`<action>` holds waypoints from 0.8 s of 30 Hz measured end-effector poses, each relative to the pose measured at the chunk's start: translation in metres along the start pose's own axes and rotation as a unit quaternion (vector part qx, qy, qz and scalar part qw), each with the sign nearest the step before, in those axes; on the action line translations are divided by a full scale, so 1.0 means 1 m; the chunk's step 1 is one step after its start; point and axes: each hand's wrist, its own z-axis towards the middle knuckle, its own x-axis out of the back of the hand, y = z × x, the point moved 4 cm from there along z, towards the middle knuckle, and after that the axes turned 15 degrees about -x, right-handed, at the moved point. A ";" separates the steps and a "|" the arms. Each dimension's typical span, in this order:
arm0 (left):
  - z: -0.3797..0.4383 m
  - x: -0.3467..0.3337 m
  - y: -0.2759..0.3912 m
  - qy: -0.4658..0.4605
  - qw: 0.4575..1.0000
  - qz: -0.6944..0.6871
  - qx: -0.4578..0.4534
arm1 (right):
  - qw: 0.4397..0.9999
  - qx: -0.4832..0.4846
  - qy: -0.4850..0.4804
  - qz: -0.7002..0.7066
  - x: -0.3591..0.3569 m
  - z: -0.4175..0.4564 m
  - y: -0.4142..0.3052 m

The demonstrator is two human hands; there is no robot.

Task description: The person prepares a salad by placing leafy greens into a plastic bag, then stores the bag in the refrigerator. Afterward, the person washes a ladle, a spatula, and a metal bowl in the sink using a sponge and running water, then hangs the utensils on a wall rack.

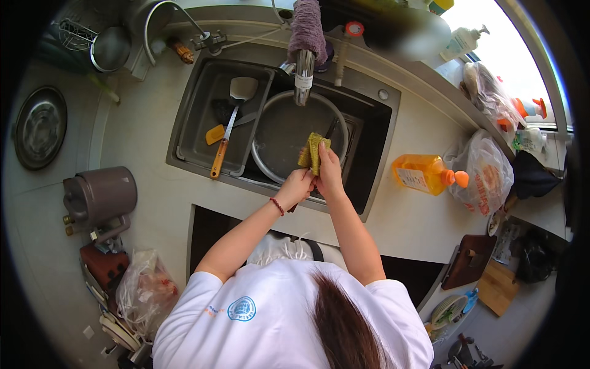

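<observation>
My left hand [295, 188] grips the dark handle [292, 208] of a slim utensil. My right hand [330, 168] presses a folded yellow-green cloth [315, 150] around its upper part. A dark tip [331, 128] sticks out beyond the cloth; what kind of utensil it is cannot be made out. Both hands are over the near rim of a large round metal basin [295, 124], which sits in the right bowl of the sink [380, 138]. Above the basin points a chrome tap spout [303, 83], its upper part wrapped in purple towelling [305, 30].
In the left sink bowl [193, 124] lie a wooden-handled turner [226, 143] and a yellow-handled tool [215, 134]. On the right counter are an orange dish-soap bottle [418, 173] and a plastic bag [481, 170]. A brown jug [103, 193] stands left; a thin gooseneck tap [152, 27] rises behind.
</observation>
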 end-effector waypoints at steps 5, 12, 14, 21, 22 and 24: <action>-0.017 -0.016 0.002 -0.028 0.998 -0.014 0.056 | 0.984 0.099 0.130 -0.065 0.029 0.046 -0.041; -0.002 0.013 0.008 0.026 0.986 0.145 -0.081 | 0.949 0.168 0.152 -0.220 0.011 0.040 0.004; -0.011 0.008 0.002 0.016 0.990 0.130 -0.060 | 0.971 0.134 0.136 -0.145 0.036 0.067 -0.014; -0.013 0.005 0.015 -0.030 0.988 -0.143 0.049 | 0.987 0.115 0.033 -0.108 -0.024 0.005 -0.014; -0.013 0.007 0.016 -0.024 0.995 -0.095 0.027 | 0.987 0.113 0.037 -0.110 -0.022 0.006 -0.013; -0.014 0.006 0.017 -0.007 1.000 0.021 -0.022 | 0.986 0.111 0.075 -0.099 -0.014 0.014 -0.024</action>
